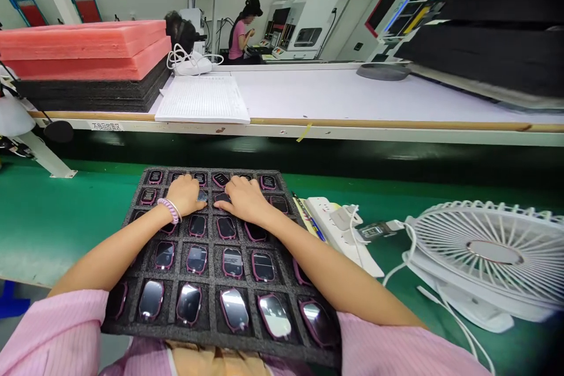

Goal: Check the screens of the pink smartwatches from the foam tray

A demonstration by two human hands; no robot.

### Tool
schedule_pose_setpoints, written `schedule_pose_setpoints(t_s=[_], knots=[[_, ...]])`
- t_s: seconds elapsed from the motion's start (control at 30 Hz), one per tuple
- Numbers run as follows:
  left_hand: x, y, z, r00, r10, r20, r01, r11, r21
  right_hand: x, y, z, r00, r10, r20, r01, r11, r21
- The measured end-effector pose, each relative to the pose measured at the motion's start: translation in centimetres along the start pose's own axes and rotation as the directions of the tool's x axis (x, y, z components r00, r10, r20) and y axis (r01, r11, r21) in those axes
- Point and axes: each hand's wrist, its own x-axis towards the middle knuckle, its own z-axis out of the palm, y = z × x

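Note:
A dark grey foam tray [211, 279] lies before me, its near edge close to my body. Its square pockets hold several smartwatch bodies with purple-pink frames and dark glossy screens; some in the far rows show lit white text. My left hand [184, 195] is bent over the second row from the far side, thumb and fingers closed about a smartwatch [202, 195]. Beside it, my right hand [244, 198] curls its thumb and fingers about the neighbouring smartwatch [221, 197]. Both watches sit in their pockets, partly covered by my hands, and some fingertips are hidden.
Right of the tray are a pen [318, 229], a white power strip [330, 223] with plugs and cables, and a white fan [489, 252]. A raised shelf [304, 94] carries pink foam blocks [88, 47], paper sheets [202, 100] and black stacks [489, 59]. People sit beyond.

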Motion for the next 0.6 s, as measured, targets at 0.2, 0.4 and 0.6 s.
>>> schedule_pose_setpoints(t_s=[0.2, 0.4, 0.6], knots=[[-0.7, -0.1, 0.1, 0.998, 0.062, -0.027, -0.062, 0.998, -0.003, -0.1, -0.7, 0.7, 0.999, -0.032, 0.012, 0.027, 0.956, 0.291], [-0.5, -1.8, -1.6, 0.981, 0.049, -0.187, -0.073, 0.989, -0.126, 0.8, -0.6, -0.5, 0.995, 0.046, -0.084, 0.018, 0.774, 0.633], [-1.4, -1.6, -4.2, 0.959, -0.278, -0.055, 0.007, 0.217, -0.976, 2.6, -1.3, -2.4, 0.992, 0.017, 0.124, -0.122, -0.118, 0.986]])
